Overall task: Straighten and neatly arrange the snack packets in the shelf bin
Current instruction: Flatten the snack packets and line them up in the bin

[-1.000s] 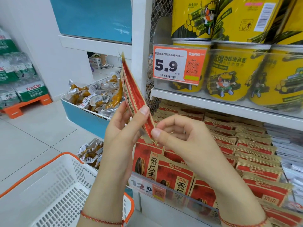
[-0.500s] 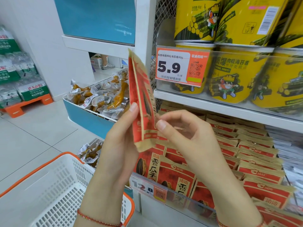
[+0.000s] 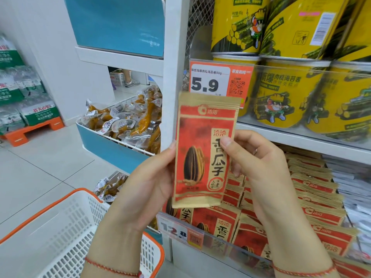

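Holding the sunflower seed packet point(image 3: 202, 151) upright above the shelf bin point(image 3: 230, 247), left hand point(image 3: 148, 189) and right hand point(image 3: 259, 167) pinching its edges; better keeping it face-forward, sliding in squarely.

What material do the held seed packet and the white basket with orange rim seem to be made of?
Seed packet: it looks like matte kraft-style paper, tan at the edges with no glare, perhaps lined inside. Both hands, left hand and right hand, hold it upright. Basket: apparently moulded plastic, smooth, with a regular slotted grid.
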Action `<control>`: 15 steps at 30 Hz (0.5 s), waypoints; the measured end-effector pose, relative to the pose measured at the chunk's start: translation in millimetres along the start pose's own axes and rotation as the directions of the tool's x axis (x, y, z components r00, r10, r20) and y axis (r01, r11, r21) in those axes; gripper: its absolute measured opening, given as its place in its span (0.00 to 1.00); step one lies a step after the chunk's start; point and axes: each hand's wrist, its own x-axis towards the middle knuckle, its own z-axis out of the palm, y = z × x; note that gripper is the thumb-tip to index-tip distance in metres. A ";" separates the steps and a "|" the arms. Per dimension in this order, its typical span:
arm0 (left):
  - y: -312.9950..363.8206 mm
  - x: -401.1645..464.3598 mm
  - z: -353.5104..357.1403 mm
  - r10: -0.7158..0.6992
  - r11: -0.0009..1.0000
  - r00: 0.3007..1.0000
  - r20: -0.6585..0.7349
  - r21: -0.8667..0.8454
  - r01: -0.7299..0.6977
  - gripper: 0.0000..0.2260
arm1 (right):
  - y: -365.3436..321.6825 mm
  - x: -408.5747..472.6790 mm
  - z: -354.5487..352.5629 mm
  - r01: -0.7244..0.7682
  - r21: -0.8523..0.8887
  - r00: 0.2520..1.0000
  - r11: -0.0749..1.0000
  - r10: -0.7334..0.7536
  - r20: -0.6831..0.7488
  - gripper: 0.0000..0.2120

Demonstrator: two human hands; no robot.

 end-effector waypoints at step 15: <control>-0.1 -16.0 -6.9 0.471 0.854 0.865 -0.171 0.335 -0.399 0.16 | 6.2 -9.0 16.9 0.180 -0.242 0.978 0.953 -0.147 0.147 0.03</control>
